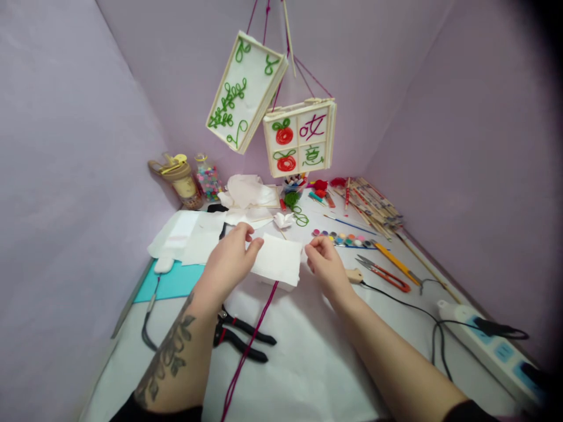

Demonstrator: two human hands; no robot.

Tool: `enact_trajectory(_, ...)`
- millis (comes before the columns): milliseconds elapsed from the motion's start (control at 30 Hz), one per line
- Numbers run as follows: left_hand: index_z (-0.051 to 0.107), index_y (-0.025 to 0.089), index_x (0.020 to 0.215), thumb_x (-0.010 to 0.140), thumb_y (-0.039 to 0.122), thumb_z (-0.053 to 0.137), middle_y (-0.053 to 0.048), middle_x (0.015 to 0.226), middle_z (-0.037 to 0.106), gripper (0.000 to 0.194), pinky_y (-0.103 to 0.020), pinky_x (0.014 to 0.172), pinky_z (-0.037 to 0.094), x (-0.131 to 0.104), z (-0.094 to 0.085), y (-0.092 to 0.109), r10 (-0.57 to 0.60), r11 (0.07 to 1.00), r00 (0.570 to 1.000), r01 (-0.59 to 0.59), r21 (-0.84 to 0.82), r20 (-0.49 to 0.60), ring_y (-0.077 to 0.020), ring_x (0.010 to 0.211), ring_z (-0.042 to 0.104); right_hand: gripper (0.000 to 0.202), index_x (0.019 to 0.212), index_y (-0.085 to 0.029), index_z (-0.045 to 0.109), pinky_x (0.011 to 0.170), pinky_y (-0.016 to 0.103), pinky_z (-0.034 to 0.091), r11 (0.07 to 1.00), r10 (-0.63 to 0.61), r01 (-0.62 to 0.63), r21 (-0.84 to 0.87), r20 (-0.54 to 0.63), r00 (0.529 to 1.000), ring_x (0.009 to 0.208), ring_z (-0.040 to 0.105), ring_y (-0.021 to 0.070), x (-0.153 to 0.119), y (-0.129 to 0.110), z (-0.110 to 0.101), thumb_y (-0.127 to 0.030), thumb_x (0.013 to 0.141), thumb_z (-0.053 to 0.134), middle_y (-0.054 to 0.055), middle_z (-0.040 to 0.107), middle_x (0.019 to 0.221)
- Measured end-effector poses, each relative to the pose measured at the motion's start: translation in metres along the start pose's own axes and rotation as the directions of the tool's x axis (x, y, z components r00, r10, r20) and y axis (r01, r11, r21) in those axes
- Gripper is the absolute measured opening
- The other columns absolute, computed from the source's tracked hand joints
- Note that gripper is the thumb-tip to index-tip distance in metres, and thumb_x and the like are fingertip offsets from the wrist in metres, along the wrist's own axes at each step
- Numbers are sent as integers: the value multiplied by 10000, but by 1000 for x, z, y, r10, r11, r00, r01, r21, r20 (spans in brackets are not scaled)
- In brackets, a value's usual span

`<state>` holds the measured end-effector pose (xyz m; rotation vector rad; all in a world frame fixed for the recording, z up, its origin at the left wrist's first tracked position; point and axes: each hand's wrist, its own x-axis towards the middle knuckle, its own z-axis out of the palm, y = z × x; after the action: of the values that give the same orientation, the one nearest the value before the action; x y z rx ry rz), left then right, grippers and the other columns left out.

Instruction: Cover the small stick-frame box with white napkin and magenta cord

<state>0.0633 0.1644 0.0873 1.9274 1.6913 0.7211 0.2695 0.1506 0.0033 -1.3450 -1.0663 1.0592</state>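
My left hand (231, 258) and my right hand (324, 265) hold a white paper-covered frame (280, 259) between them, just above the white table. The left thumb and fingers pinch its left edge, the right fingers pinch its right edge. A magenta cord (250, 346) runs from under the frame toward me. Above hang two lantern panels: a tilted one with green vine shapes (241, 91), and one with red fruit and characters (300, 138).
Black pliers (240, 334) lie by my left forearm. To the right are red scissors (383, 272), a paint pot strip (343, 238), a yellow knife (398, 264), sticks (373, 205) and a power strip (492, 346). Paper sheets (189, 234), bead jars (209, 179) and purple walls surround.
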Motion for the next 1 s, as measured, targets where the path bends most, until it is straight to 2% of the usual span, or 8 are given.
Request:
enact_trajectory(100,593,201,957,900,349,455,-50,931,657,211,-318,700,421,-19,-26,16,117,987,993,-119,112,29,-203,787,612,84,865,-226,492,566,272,379,931,-319,324,-170,53,946,608,462,144,-9,-11,-11,-266,812,544,-33,476,696)
enact_trajectory(233,624,204,907,884,218,417,-54,938,670,209,-342,785,450,-32,-29,19,184,969,982,-190,157,52,-226,885,623,267,1030,-216,549,858,416,432,541,-648,810,-226,501,573,948,538,238,-19,-23,-25,-284,792,650,81,570,1028)
enact_trajectory(333,629,187,980,880,189,407,-87,1025,661,244,-375,881,450,-35,-11,8,202,970,979,-196,147,-29,-246,990,607,368,1050,-212,561,912,465,411,401,-621,881,-252,632,464,1011,511,271,-18,-26,-32,-377,764,724,106,558,1086)
enact_trajectory(433,579,162,1118,894,299,473,-109,1076,624,283,-371,867,471,-38,13,-10,114,993,978,-116,1,-177,-226,944,607,210,944,-207,575,857,435,435,457,-660,840,-291,522,540,921,532,246,-11,-24,-37,-352,816,656,83,578,965)
enact_trajectory(567,529,159,1116,860,420,515,-72,924,603,365,-315,665,483,-43,35,-29,-142,948,973,81,-307,-181,-189,767,595,169,911,-193,625,692,341,455,800,-477,487,-352,121,871,756,552,192,3,-12,-34,-318,882,516,58,603,862)
enact_trajectory(633,517,164,1095,831,434,538,-50,878,590,378,-294,631,470,-46,41,-33,-187,898,974,117,-425,-125,-176,738,581,247,956,-190,660,650,315,452,914,-277,281,-291,55,959,743,563,188,10,-2,-28,-384,860,540,59,626,895)
enact_trajectory(733,510,172,1077,799,426,575,-30,855,571,382,-273,628,459,-47,45,-33,-209,845,974,136,-517,-86,-157,731,561,294,952,-194,677,633,299,437,967,-139,148,-206,60,989,741,559,194,17,10,-15,-441,823,584,42,639,845)
enact_trajectory(1000,520,177,1000,758,383,631,-1,809,533,337,-242,653,463,-47,49,-29,-253,781,965,161,-604,-69,-136,739,536,138,777,-191,602,627,279,406,989,-114,117,-92,37,993,682,527,165,20,11,4,-328,796,609,10,604,733)
